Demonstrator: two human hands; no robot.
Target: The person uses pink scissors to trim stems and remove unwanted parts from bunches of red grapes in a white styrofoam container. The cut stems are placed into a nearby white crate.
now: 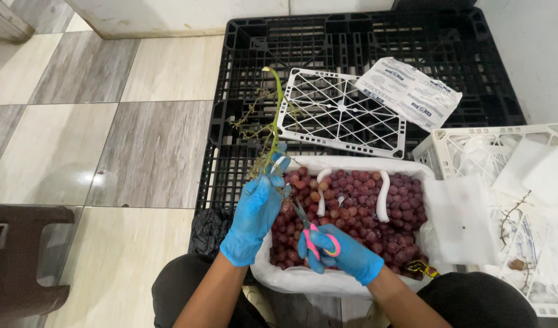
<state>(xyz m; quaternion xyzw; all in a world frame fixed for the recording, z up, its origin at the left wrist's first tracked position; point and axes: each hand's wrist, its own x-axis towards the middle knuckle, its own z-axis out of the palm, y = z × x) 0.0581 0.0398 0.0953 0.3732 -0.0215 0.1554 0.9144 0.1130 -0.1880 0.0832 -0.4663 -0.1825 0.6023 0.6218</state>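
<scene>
My left hand (255, 212), in a blue glove, holds up a bare green grape stem (272, 121) stripped of fruit, above the left end of a white-lined box of red grapes (358, 209). My right hand (336, 252), also gloved in blue, grips small scissors with pink handles (318, 238), blades pointing up-left over the grapes. Two white curved pieces (383, 194) lie among the grapes.
The box rests on a black plastic pallet (364, 42). A white lattice lid (343, 112) and a printed white bag (409, 91) lie on the pallet. A white crate (503, 146) with paper and stems stands at right. A brown stool (24, 255) is at left on the tiled floor.
</scene>
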